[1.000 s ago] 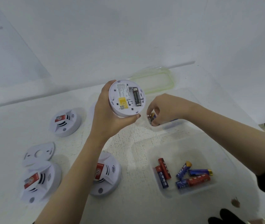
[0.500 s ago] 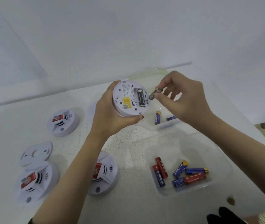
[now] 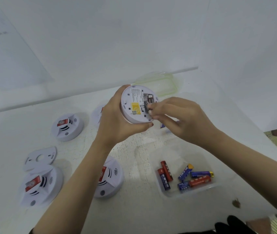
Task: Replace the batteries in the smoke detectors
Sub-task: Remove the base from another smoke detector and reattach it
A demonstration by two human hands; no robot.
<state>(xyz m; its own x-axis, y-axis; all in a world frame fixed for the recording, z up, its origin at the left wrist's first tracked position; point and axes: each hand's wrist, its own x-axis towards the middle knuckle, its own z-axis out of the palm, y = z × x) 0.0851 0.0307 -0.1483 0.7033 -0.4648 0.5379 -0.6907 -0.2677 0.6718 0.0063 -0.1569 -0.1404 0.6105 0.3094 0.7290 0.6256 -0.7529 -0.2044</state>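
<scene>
The smoke detector (image 3: 136, 105) is held above the desk (image 3: 134, 213), its back face toward the camera and its battery bay open. One battery (image 3: 150, 98) lies seated in the bay, long axis along the bay. The left hand (image 3: 117, 122) is clamped around the detector's rim. The right hand (image 3: 181, 117) meets the bay from the right, fingertips (image 3: 150, 111) pinched together; whether they grip a second cell cannot be told. The spare batteries (image 3: 185, 177) lie in a clear tray (image 3: 191, 193) nearer the right arm.
</scene>
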